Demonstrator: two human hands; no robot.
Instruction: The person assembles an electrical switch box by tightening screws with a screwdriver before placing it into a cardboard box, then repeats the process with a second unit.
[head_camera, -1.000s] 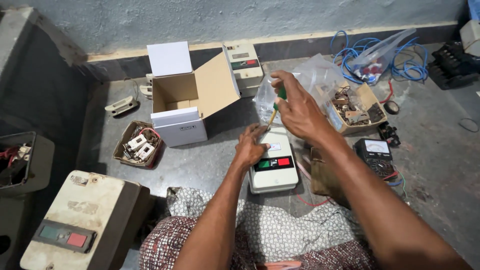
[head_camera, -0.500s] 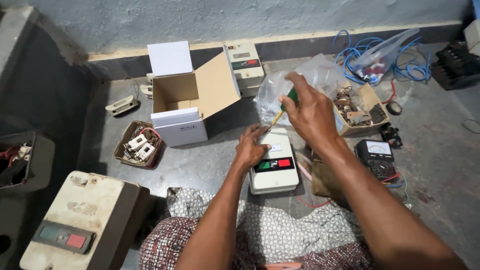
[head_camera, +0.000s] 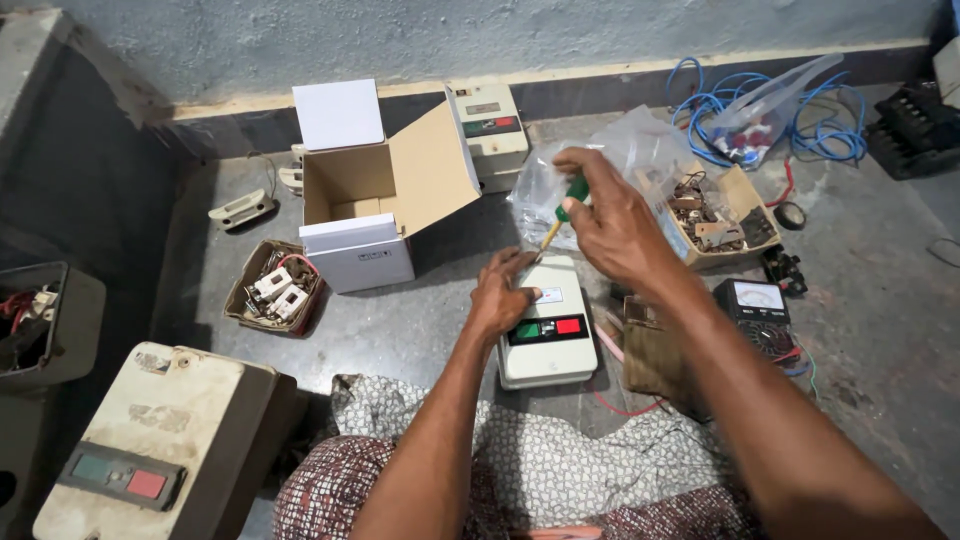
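A white starter box with a green and a red button lies on the grey floor in front of me. My left hand rests on its upper left corner and steadies it. My right hand hovers just above the box's far edge, shut on a green-handled screwdriver whose tip points down toward the box's top, close to my left fingers.
An open white cardboard box stands to the left, with a small tray of parts beside it. A second starter, a plastic bag, a parts box, a meter and blue wire lie behind and right. An old starter sits at bottom left.
My right hand has shifted slightly up and to the right with the screwdriver. My left hand stays on the white box.
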